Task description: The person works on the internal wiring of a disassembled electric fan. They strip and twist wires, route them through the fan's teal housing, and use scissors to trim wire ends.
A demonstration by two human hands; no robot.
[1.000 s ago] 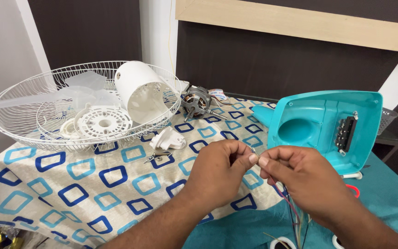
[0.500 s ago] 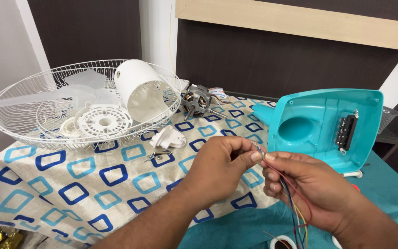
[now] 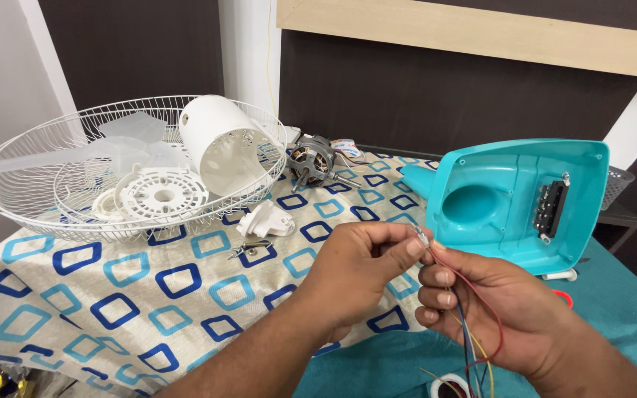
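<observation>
Even, bright indoor light, sharp frame.
Soft diffuse light from above; faint shadows under the fan grille (image 3: pixel 130 169). No glare, no motion blur. Slight softness at the bottom corners.

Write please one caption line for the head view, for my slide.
Two bare hands, left hand and right hand, pinch a wire tip of coloured wires over a patterned cloth beside a teal fan base.

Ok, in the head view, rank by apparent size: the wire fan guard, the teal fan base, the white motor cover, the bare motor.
1. Wire fan guard, widest by far.
2. Teal fan base, though it sits nearer the camera.
3. White motor cover.
4. Bare motor, clearly smallest.
</observation>
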